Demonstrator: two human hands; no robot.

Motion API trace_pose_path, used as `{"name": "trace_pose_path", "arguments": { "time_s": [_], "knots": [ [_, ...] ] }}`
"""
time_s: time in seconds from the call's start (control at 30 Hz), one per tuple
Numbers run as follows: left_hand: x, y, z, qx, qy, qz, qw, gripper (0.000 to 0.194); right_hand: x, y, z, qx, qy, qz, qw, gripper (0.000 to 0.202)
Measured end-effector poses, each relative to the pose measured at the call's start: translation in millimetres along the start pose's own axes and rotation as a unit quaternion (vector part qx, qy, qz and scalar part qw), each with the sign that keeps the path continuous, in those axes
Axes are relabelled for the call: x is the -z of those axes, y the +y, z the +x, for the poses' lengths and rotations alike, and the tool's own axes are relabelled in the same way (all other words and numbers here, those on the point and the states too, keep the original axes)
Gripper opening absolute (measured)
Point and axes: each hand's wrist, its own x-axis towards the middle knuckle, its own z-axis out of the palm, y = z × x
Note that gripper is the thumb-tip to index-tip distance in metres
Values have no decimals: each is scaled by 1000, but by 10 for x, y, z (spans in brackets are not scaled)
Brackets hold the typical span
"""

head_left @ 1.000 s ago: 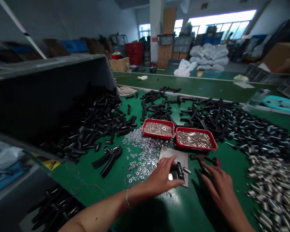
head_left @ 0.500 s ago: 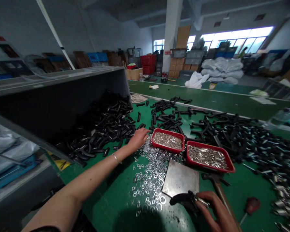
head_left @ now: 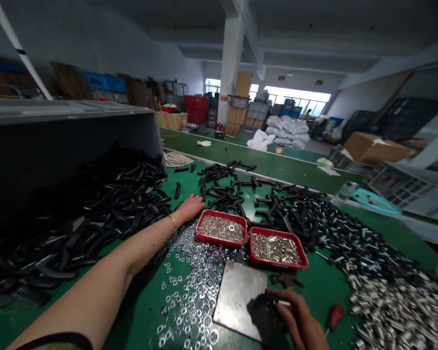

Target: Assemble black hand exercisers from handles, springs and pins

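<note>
My left hand [head_left: 190,208] is stretched out over the far side of the bench, with its fingers extended beside several black curved handles [head_left: 203,192] and the left red tray [head_left: 222,242] of tiny metal pieces. Nothing shows in its fingers. Close to me, my right hand [head_left: 297,316] is closed around a dark curved handle [head_left: 257,306] with a small ribbed metal piece, like a spring or screw, at its end. This part hangs over the right side of a flat steel plate [head_left: 237,291]; its underside is in shadow.
Loose metal rings [head_left: 193,282] cover the bench left of the plate. A second red tray [head_left: 277,265] holds small metal pins. A hammer [head_left: 286,279] and red-handled screwdriver [head_left: 336,316] lie at right. Metal sleeves [head_left: 387,311] are heaped there. A grey bin [head_left: 155,136] spills black handles leftward.
The view has swung right, so the bench things sit further left. My left hand has reached slightly further forward among the black handles. My right hand has brought its part over the steel plate.
</note>
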Motion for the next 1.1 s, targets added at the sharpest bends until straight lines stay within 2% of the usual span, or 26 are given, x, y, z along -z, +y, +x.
{"name": "trace_pose_path", "arguments": {
  "time_s": [0.07, 0.13, 0.2, 0.23, 0.27, 0.33, 0.37, 0.43, 0.5, 0.53, 0.6, 0.67, 0.77, 0.83, 0.9, 0.93, 1.0, 1.1],
  "knots": [
    [155, -46, -21, 50, 40, 5, 998, 19, -41, -59, 42, -70, 36, 98, 992, 40],
    [313, -9, -91, 106, 112, -7, 988, 27, -121, -50, 122, -130, 40, 218, 966, 45],
    [423, 181, -261, 136, 200, -77, 967, 32, -212, 8, 200, -184, 8, 320, 929, 42],
    [449, 342, -398, 129, 212, -128, 960, 35, -255, 37, 226, -206, -10, 354, 912, 40],
    [450, 541, -568, 109, 193, -186, 957, 36, -294, 56, 241, -221, -31, 373, 900, 39],
    [370, 1012, -970, 71, 96, -315, 941, 34, -356, 50, 233, -230, -73, 368, 898, 40],
    [292, 1256, -1173, 68, 43, -382, 920, 31, -376, 26, 214, -220, -89, 341, 910, 41],
    [90, 1692, -1513, 95, -51, -511, 853, 30, -391, -37, 166, -167, -96, 242, 951, 46],
    [-106, 2007, -1730, 131, -86, -600, 785, 33, -381, -82, 126, -88, -57, 125, 987, 50],
    [-180, 2117, -1794, 141, -88, -628, 760, 35, -373, -88, 115, -56, -38, 80, 995, 50],
    [-260, 2261, -1858, 145, -71, -658, 736, 34, -369, -62, 111, -40, -21, 52, 998, 45],
    [-268, 2340, -1874, 147, -51, -657, 738, 32, -392, -10, 118, -81, -40, 99, 991, 37],
    [-237, 2392, -1880, 162, -57, -622, 764, 30, -464, 40, 115, -131, -63, 170, 975, 36],
    [-237, 2389, -1896, 172, -77, -605, 774, 30, -504, 26, 95, -101, -21, 122, 987, 33],
    [-256, 2358, -1926, 175, -94, -599, 776, 30, -521, -9, 73, -47, 29, 29, 998, 27],
    [-266, 2334, -1944, 171, -101, -595, 779, 30, -520, -26, 66, -27, 35, -11, 999, 25],
    [-273, 2283, -1982, 151, -107, -578, 795, 29, -508, -50, 66, -10, 10, -52, 999, 22],
    [-241, 2237, -2026, 119, -111, -530, 832, 26, -486, -60, 90, 0, -31, -56, 998, 22]
  ]
}}
